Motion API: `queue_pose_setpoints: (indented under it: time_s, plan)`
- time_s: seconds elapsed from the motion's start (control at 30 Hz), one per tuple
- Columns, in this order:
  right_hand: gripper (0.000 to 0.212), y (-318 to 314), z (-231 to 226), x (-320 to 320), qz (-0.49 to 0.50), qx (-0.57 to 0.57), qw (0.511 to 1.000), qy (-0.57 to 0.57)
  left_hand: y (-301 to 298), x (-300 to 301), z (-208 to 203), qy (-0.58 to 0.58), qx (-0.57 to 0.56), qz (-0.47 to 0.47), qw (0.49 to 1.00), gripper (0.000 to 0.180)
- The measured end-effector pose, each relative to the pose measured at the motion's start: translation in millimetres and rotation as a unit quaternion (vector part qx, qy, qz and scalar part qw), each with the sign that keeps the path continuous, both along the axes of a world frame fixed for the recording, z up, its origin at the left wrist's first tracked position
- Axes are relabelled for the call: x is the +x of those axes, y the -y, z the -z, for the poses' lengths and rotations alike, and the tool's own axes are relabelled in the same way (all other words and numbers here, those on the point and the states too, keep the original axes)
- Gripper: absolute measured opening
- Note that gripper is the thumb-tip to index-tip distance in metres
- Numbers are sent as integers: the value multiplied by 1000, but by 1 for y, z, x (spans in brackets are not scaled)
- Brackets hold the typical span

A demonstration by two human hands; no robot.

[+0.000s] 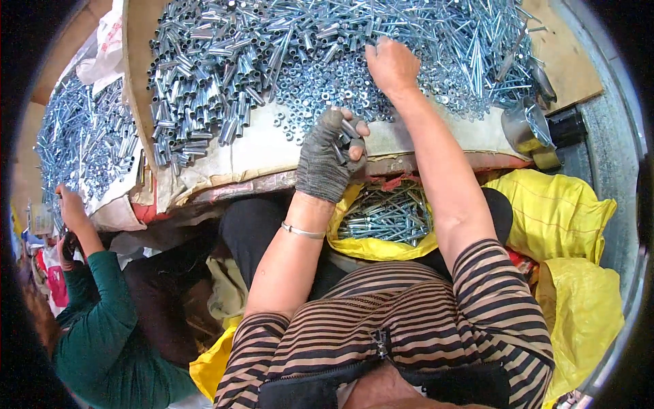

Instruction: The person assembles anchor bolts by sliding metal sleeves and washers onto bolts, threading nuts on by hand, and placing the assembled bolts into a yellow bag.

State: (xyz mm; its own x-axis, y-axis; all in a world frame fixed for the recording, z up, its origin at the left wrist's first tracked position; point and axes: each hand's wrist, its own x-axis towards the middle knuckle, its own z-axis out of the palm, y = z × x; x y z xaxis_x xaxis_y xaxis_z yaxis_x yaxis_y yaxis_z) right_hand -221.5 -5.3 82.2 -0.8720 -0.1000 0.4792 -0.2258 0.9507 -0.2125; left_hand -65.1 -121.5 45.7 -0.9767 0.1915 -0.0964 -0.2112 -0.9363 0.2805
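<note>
My left hand [325,153], in a grey fingerless glove, is curled around short metal sleeves [340,151] at the front edge of the worktable; how many is hidden. Farther forward, my bare right hand [395,67] reaches into the heap with its fingers closed, and whatever they pinch is hidden. Small nuts and washers [320,88] lie spread around and between my hands. To the left is a pile of shiny tube sleeves [197,88]; long thin bolts [477,48] are heaped on the right. Assembled anchor bolts [385,218] fill an open yellow sack [347,247] below my hands.
A wooden divider [139,88] separates another hardware pile [85,136] on the left, where a co-worker in a green sleeve [109,286] reaches in. A metal can [528,129] stands at the table's right end. Yellow sacks [552,208] sit at my right.
</note>
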Motion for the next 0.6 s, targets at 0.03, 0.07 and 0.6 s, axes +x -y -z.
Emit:
queue_pose_setpoints:
  time_s: [0.03, 0.07, 0.6]
  plan:
    - [29, -6, 0, -1, 2, 5, 1000, -1, 2, -1, -3, -1, 5, 2, 1000, 21]
    - [28, -15, 1, -1, 13, 13, 1000, -4, 7, 0, -5, -20, -65, 4, 998, 18]
    - [6, -94, -24, 139, -153, -398, 904, 3, -2, 9, -9, -53, -80, 18, 995, 29]
